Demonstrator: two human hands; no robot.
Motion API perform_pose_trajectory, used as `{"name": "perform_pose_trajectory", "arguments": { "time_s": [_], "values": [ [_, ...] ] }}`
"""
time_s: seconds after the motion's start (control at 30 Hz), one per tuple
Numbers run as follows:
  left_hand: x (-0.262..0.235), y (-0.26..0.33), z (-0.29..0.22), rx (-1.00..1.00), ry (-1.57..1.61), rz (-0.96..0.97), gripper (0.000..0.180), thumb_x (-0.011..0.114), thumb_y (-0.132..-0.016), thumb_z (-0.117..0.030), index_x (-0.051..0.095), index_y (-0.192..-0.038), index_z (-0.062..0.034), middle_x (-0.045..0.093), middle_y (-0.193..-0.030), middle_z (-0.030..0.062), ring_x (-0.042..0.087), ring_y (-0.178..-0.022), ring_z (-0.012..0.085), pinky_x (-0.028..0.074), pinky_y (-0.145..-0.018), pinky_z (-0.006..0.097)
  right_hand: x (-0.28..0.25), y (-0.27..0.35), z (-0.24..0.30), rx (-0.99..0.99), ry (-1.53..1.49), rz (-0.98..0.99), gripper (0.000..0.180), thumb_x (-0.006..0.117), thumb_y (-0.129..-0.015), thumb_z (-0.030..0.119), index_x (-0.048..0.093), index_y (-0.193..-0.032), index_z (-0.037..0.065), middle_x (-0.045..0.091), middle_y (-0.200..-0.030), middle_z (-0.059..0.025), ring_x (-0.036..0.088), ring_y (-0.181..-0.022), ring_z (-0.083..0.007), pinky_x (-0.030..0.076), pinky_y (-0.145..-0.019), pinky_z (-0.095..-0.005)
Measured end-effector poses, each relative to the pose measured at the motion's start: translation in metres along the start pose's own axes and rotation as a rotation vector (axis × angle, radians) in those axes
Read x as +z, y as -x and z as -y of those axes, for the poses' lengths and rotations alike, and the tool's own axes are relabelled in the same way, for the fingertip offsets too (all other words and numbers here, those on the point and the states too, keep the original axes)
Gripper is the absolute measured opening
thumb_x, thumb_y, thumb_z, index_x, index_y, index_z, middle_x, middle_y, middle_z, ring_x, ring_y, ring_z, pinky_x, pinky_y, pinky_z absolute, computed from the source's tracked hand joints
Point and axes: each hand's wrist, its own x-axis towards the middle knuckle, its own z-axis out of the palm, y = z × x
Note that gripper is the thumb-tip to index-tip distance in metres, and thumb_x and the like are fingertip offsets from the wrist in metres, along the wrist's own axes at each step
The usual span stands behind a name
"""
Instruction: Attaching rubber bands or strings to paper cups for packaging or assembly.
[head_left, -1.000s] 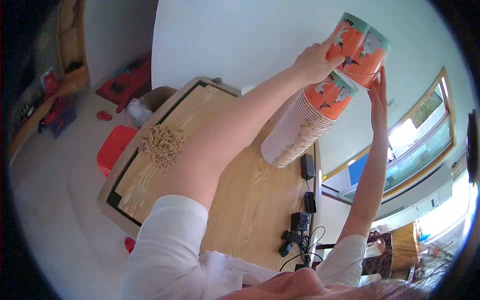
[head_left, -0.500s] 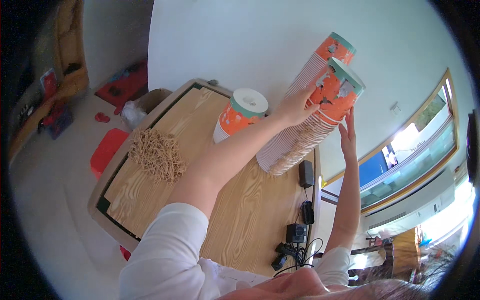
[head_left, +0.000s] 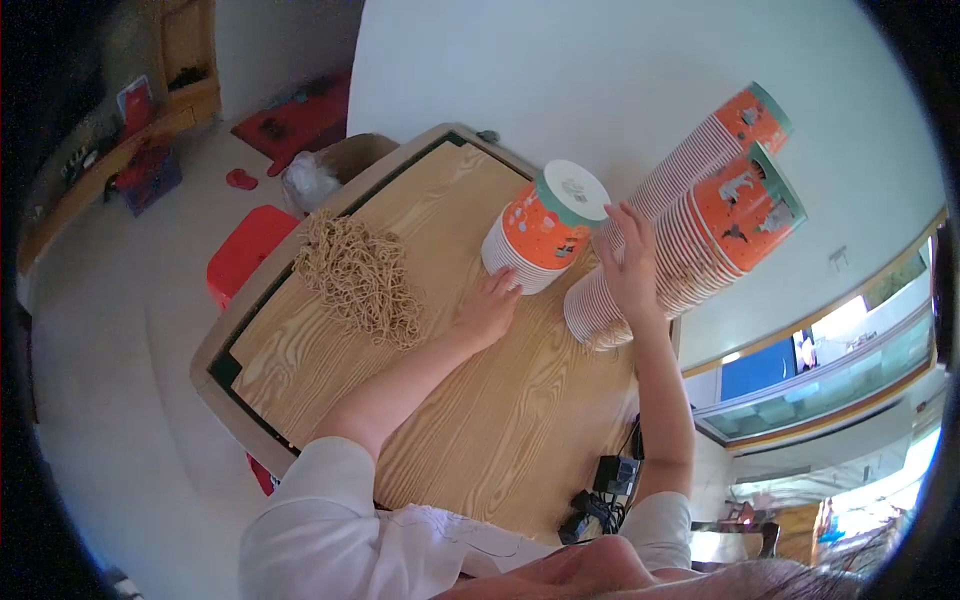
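Note:
A short stack of orange paper tubs [head_left: 540, 235], white ribbed below with a green-edged white base facing up, stands on the wooden table. My left hand [head_left: 488, 308] has its fingers stretched out at the stack's lower left side and appears to touch it. On the stack's right, my right hand [head_left: 632, 265] is raised with fingers apart, its fingertips beside the green band. Just behind that hand leans a tall stack of the same tubs [head_left: 745, 205], partly hidden by it, with brownish strands along its side. Another tall stack [head_left: 690, 160] stands farther back.
A tangled heap of tan twine [head_left: 360, 275] lies on the left of the wooden table [head_left: 480, 430]. Black power adapters [head_left: 612, 475] and cables sit at the right edge. A red stool [head_left: 245, 250] and a box with a clear plastic bag [head_left: 315, 180] stand beyond the left edge.
Both hands have come away from the tall front stack's top and moved down to the short stack, the left at its left, the right at its right. The view has shifted.

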Motion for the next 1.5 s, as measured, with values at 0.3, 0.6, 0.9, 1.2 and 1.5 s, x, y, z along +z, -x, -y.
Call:
{"name": "perform_pose_trajectory", "arguments": {
  "time_s": [0.3, 0.6, 0.9, 1.2, 1.5],
  "values": [
    [0.009, -0.018, 0.009, 0.016, 0.025, 0.037, 0.037, 0.042, -0.090, -0.013, 0.052, -0.123, 0.0013, 0.040, -0.139, 0.0179, 0.036, -0.132, 0.0317, 0.031, -0.109, 0.048, 0.081, -0.014, -0.044, 0.111, -0.122, 0.144, 0.012, 0.060, -0.083, 0.005, 0.060, -0.094, 0.003, 0.058, -0.087, -0.0137, 0.056, -0.085, -0.0328, 0.045, -0.076, -0.0406],
    [0.000, -0.038, 0.000, 0.020, 0.035, 0.122, 0.030, 0.045, -0.089, -0.013, 0.057, -0.112, 0.0027, 0.046, -0.131, 0.0184, 0.039, -0.128, 0.0360, 0.031, -0.107, 0.054, 0.082, -0.026, -0.043, 0.000, -0.069, 0.023, 0.007, 0.055, -0.085, 0.003, 0.056, -0.092, 0.000, 0.057, -0.086, -0.0167, 0.055, -0.083, -0.0342, 0.044, -0.075, -0.0415],
    [0.010, -0.049, -0.003, 0.035, -0.088, 0.055, 0.024, 0.053, -0.084, -0.015, 0.062, -0.104, -0.0037, 0.054, -0.117, 0.0131, 0.047, -0.117, 0.0326, 0.037, -0.098, 0.052, 0.046, -0.057, -0.071, -0.033, 0.022, -0.145, 0.010, 0.054, -0.091, 0.008, 0.056, -0.094, 0.000, 0.058, -0.087, -0.0136, 0.056, -0.083, -0.0284, 0.045, -0.077, -0.0376],
    [-0.142, -0.021, 0.011, -0.579, 1.080, -0.181, 0.062, 0.068, -0.082, -0.025, 0.042, -0.134, -0.0048, 0.055, -0.123, 0.0115, 0.057, -0.100, 0.0224, 0.047, -0.087, 0.035, -0.083, -0.021, 0.004, 0.276, -0.215, -0.170, 0.013, 0.055, -0.092, 0.011, 0.058, -0.103, 0.003, 0.059, -0.095, -0.0034, 0.055, -0.088, -0.0135, 0.045, -0.072, -0.0259],
    [-0.223, 0.074, 0.010, -0.598, 0.601, 0.327, 0.027, 0.052, -0.085, -0.017, 0.062, -0.103, 0.0006, 0.065, -0.086, 0.0231, 0.066, -0.080, 0.0354, 0.050, -0.075, 0.046, 0.065, 0.134, 0.042, 0.991, -1.046, 0.709, 0.021, 0.052, -0.097, 0.021, 0.057, -0.109, 0.005, 0.061, -0.096, -0.0032, 0.060, -0.084, -0.0125, 0.051, -0.075, -0.0279]
  ]
}}
